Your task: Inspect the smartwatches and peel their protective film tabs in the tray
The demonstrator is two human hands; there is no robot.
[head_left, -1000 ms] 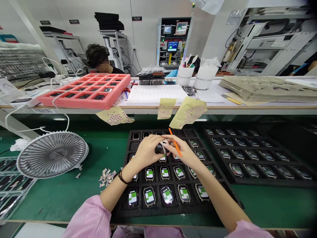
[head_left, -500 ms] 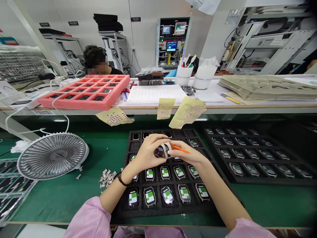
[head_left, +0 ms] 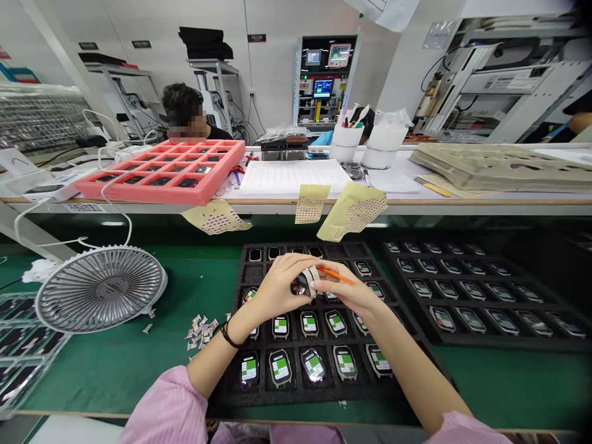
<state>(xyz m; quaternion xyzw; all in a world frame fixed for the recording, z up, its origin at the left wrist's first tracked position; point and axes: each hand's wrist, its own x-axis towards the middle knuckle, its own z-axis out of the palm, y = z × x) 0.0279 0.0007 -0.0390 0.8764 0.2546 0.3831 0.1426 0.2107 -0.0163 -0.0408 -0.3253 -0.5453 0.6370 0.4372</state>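
My left hand [head_left: 281,282] is wrapped round a watch body [head_left: 301,285], tilted on its side above a black foam tray [head_left: 296,395]. With its fingers pressed together, my right hand [head_left: 345,288] touches the watch's pale edge and holds a thin orange stick [head_left: 341,276]. Beneath both hands, the tray's compartments hold several watch bodies, many with green and white screens, such as one watch [head_left: 280,366] in the front row. My fingers hide part of the held watch and the stick's inner end.
A second black tray of watches [head_left: 472,318] lies at the right. On the left are a grey fan [head_left: 99,290] and a pile of small pieces [head_left: 202,331]. The shelf ahead bears a red foam tray [head_left: 152,192], papers [head_left: 291,177] and white cups [head_left: 345,142]. Two people sit beyond.
The view has shifted slightly. Both hands stay close together round the watch, with only a small change in its tilt.
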